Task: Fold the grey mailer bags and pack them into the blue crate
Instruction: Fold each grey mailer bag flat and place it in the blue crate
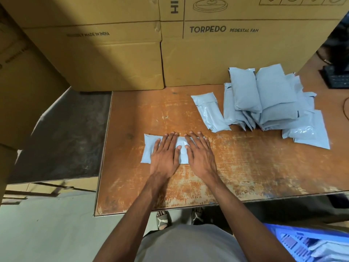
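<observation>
Hands flat, fingers straight: left hand (164, 155) and right hand (200, 154) pressing folded mailer bag (149, 148) at table (245, 167) centre; pile (272, 103) at 2 o'clock, blue crate (294, 241) at 5. Risk: fold springing open on release

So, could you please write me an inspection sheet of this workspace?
Surface: wooden table, worn and scratched.
Job's things: one grey mailer bag flat under both hands; pile of mailer bags far right; blue crate low right, bags inside.
Clutter: keyboard at right edge.
Grippers: left hand and right hand press the bag, fingers straight.
Cables: thin cable at right edge.
Surroundings: cardboard boxes behind the table.
</observation>
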